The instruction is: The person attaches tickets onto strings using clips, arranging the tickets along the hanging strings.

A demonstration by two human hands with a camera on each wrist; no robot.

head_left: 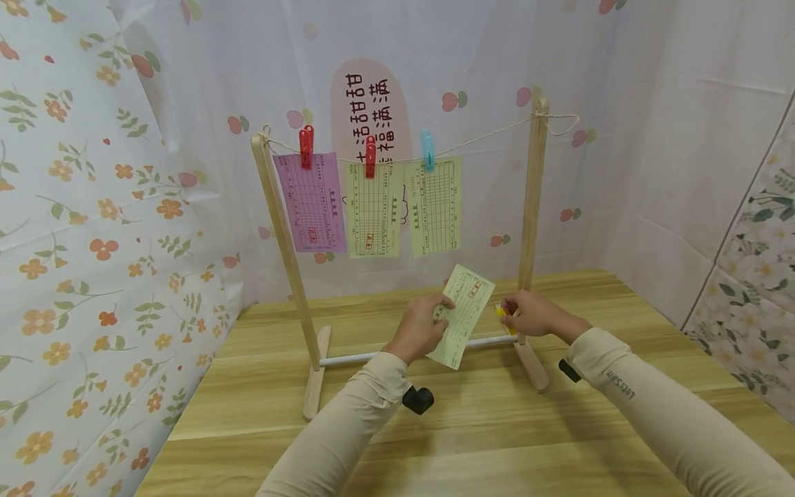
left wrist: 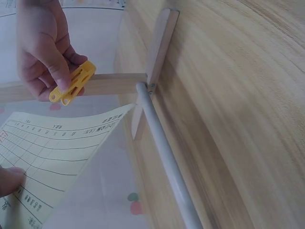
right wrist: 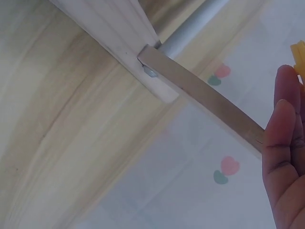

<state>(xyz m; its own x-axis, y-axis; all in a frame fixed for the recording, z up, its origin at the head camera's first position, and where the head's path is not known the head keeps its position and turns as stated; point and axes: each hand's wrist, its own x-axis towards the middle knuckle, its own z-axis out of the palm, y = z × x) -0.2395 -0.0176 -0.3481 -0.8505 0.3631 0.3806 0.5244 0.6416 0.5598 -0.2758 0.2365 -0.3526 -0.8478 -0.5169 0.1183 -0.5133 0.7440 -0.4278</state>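
My left hand pinches a pale green printed slip with a red stamp, tilted in front of the rack's crossbar. In the left wrist view, only the tip of the left thumb shows on that slip. My right hand holds a yellow clothespin between thumb and fingers, close to the rack's right post. The right wrist view catches just an edge of this clothespin beyond the fingers. On the string hang a purple slip and two pale green slips, each held by a clothespin.
A wooden rack with a left post, a right post and a white crossbar stands on the wood-grain table. Red clothespins and a light blue one grip the string. Patterned cloth hangs behind.
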